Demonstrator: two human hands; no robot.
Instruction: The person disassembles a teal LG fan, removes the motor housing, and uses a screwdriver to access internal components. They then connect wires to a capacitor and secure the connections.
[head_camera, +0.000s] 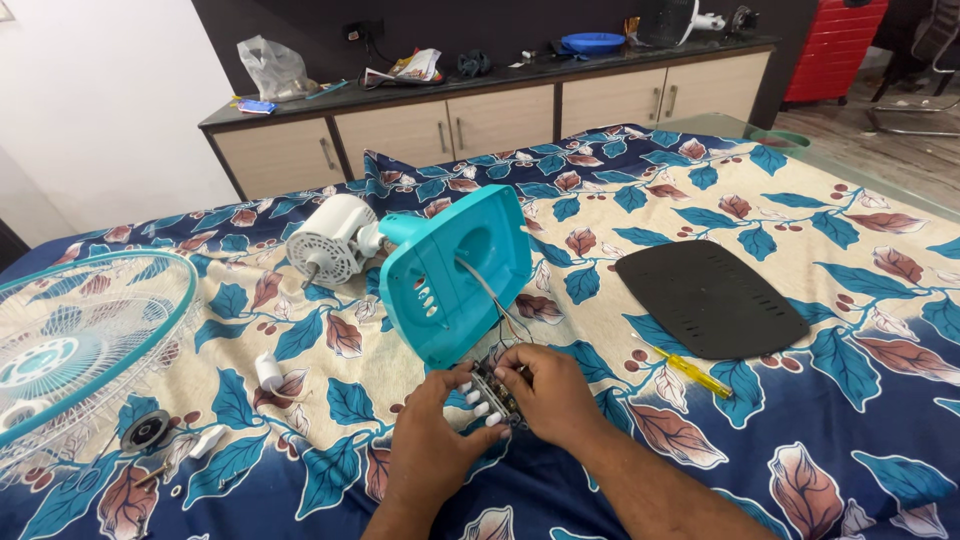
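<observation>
Both hands hold a small switch block with white push buttons (492, 394) just in front of me. My left hand (432, 428) grips its left side, fingers on the buttons. My right hand (552, 392) pinches its right end. Thin wires (497, 307) run from the block up into a teal fan base (455, 272), which lies tipped on its side on the leaf-patterned cloth (800, 420). The white fan motor (330, 240) is joined to the base at its left.
A black base plate (708, 298) lies to the right, with a yellow screwdriver (692, 372) below it. A teal-rimmed fan grille (80, 345) sits far left, with small white parts (268, 371) and a black round piece (146, 430) nearby. A cluttered sideboard (480, 115) stands behind.
</observation>
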